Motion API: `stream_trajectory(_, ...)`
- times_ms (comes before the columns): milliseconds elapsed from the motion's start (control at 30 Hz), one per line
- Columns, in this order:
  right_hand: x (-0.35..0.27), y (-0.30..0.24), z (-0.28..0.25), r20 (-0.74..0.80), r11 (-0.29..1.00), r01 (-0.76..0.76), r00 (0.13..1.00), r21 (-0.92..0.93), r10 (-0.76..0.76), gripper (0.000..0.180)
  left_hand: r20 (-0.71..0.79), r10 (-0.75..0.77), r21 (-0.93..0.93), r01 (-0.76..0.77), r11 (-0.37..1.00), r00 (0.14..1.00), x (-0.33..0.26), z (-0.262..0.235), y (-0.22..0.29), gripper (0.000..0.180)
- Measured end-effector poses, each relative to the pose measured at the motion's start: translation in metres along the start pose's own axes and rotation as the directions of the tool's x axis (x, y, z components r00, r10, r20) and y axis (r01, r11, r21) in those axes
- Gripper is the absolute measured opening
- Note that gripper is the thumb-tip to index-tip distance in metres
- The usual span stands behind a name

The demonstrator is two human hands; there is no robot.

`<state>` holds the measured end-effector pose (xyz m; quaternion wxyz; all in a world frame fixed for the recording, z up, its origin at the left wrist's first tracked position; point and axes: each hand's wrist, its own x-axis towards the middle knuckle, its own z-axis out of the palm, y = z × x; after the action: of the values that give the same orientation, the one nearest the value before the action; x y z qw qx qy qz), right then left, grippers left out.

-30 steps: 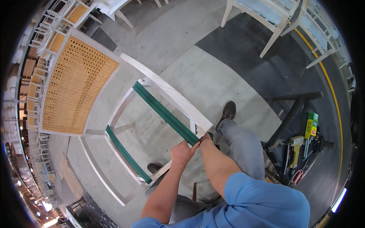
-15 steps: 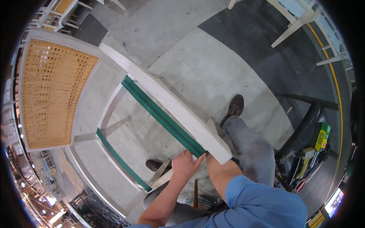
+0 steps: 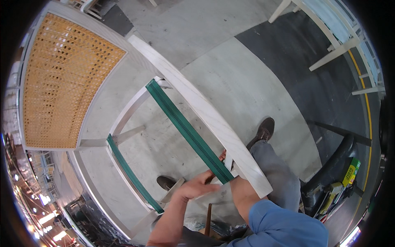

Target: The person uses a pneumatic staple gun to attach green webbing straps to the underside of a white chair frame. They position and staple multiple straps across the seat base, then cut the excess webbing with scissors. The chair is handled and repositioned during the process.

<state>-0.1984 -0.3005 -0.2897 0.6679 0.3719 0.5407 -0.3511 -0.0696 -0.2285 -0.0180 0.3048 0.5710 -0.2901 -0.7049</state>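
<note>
A pale wooden armchair frame (image 3: 201, 109) with a woven cane back panel (image 3: 68, 86) lies across the view before me. Along its near seat rail runs a wide green webbing strap (image 3: 187, 129); a second green strap (image 3: 131, 175) covers the opposite rail. My left hand (image 3: 199, 186), slightly blurred, is beside the near end of the wide strap, thumb apart from the fingers, with the fingertips partly behind the strap. My right hand (image 3: 222, 155) reaches beneath the armrest and strap; only some fingertips show past the strap, so its grip is hidden.
A black padded seat (image 3: 329, 158) at the right bears a green and yellow box (image 3: 351, 171) and several hand tools. Pale chair frames (image 3: 329, 41) stand at the upper right. My shoes (image 3: 263, 128) rest on the grey floor. A brown wooden stick (image 3: 208, 218) stands near my lap.
My left hand has come off the strap's top edge and lowered slightly. My right hand's fingertips now show beyond the strap. The chair frame appears shifted, its near end further right and lower.
</note>
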Motion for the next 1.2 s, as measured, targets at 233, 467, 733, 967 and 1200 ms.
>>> stream_trajectory(233,0.016,0.023,0.027,0.061,0.997,-0.040,0.997,-0.060,0.044,0.019,0.054,-0.543,-0.342,0.526,0.779,0.838,0.039,-0.004,-0.014,0.033)
stream_trajectory(467,0.038,0.037,0.049,0.128,0.998,-0.062,0.990,-0.021,0.064,0.020,0.205,-0.582,-0.271,0.617,0.739,0.787,0.053,0.004,0.000,0.028)
stream_trajectory(733,0.032,0.053,0.046,0.165,0.993,-0.104,0.980,-0.061,0.112,0.020,0.140,-0.519,-0.275,0.537,0.798,0.843,0.047,0.002,-0.007,0.034)
stream_trajectory(967,-0.011,0.044,-0.002,0.212,0.969,-0.117,0.964,-0.216,0.164,0.020,-0.036,-0.054,0.173,0.059,0.983,0.998,0.044,0.000,-0.031,0.034)
stream_trajectory(1200,-0.109,-0.021,-0.043,0.303,0.462,0.178,0.929,-0.869,0.211,0.021,0.044,-0.015,0.318,0.000,0.948,0.999,0.047,0.005,-0.015,0.031)
